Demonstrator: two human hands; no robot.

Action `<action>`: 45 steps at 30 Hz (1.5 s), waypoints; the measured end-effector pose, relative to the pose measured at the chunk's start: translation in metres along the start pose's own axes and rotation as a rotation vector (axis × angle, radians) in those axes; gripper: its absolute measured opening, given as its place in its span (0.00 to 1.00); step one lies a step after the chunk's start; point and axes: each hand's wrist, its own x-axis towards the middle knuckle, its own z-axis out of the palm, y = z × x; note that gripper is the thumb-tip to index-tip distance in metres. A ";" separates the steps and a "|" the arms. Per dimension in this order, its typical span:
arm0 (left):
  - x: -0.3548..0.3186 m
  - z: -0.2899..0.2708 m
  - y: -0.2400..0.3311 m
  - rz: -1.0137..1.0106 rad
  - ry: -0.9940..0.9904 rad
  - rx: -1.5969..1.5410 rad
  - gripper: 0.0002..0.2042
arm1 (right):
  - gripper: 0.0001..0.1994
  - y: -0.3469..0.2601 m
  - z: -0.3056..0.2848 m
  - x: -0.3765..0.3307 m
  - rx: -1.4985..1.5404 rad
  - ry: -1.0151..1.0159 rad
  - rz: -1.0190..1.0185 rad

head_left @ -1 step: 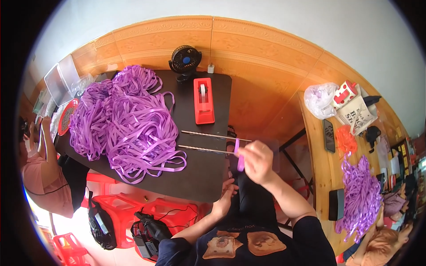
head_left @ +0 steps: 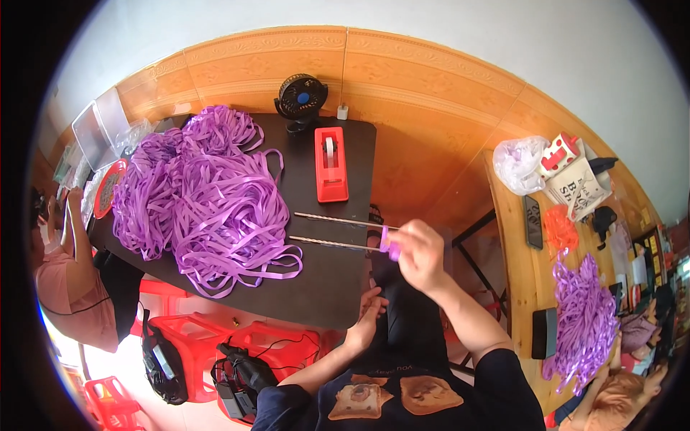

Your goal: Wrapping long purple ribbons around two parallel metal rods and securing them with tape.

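Two thin metal rods lie side by side across the black table's right edge, the far rod (head_left: 330,218) and the near rod (head_left: 327,241), with twisted ends like drill bits. A purple ribbon (head_left: 385,235) passes across both rods near their right ends. My right hand (head_left: 422,253) is closed on this ribbon, hiding part of it and the rod ends. Below the table's right corner, close to my lap, is my left hand (head_left: 366,320), its fingers drawn together; whatever they hold is hidden. A large tangled heap of purple ribbon (head_left: 223,201) covers the table's left part.
Behind the rods stands a red tape dispenser (head_left: 331,188), with a black fan (head_left: 302,97) farther back. On the right, a wooden table (head_left: 514,266) carries a phone (head_left: 532,222), bags and more purple ribbon (head_left: 586,316). Red stools (head_left: 190,337) stand at left; other people sit on both sides.
My right hand has shifted slightly and its fingers have turned, covering more of the rods' right ends. Less purple ribbon shows beside the near rod. My left hand has stayed put.
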 end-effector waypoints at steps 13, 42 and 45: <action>0.081 0.043 0.032 0.223 0.199 0.042 0.12 | 0.09 0.094 0.030 0.009 0.780 -0.196 0.846; 0.092 0.062 0.046 0.128 0.177 -0.464 0.06 | 0.14 0.029 0.034 -0.101 0.984 -0.035 0.989; 0.089 0.065 0.047 0.143 0.181 -0.459 0.07 | 0.12 0.026 0.037 -0.104 0.964 0.007 0.981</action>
